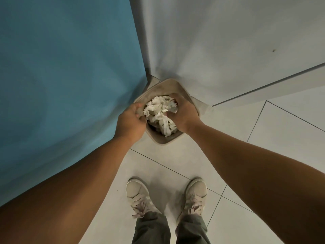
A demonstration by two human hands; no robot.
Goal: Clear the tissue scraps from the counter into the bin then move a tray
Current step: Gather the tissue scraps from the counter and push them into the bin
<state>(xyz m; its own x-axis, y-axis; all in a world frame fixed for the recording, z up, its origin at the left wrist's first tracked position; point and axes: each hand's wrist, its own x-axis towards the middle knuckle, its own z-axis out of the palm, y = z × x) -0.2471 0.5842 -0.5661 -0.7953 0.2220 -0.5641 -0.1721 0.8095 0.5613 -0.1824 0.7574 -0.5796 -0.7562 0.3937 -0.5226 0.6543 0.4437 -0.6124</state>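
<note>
Tissue scraps (159, 111) are sitting bunched in a white wad over the mouth of the beige bin (162, 141), partly inside it. The right grip (182, 111) is clutching the wad's right side with curled fingers, and the left grip (131, 120) is curling in and pinching its left edge. The bin is standing on a floor (175, 164) of pale tiles with dark grout lines, in the far corner between a blue panel (61, 76) on the left and a white wall (219, 41) on the right. Beige lace-up shoes (136, 194) and green trousers (151, 229) are showing at the near edge.
</note>
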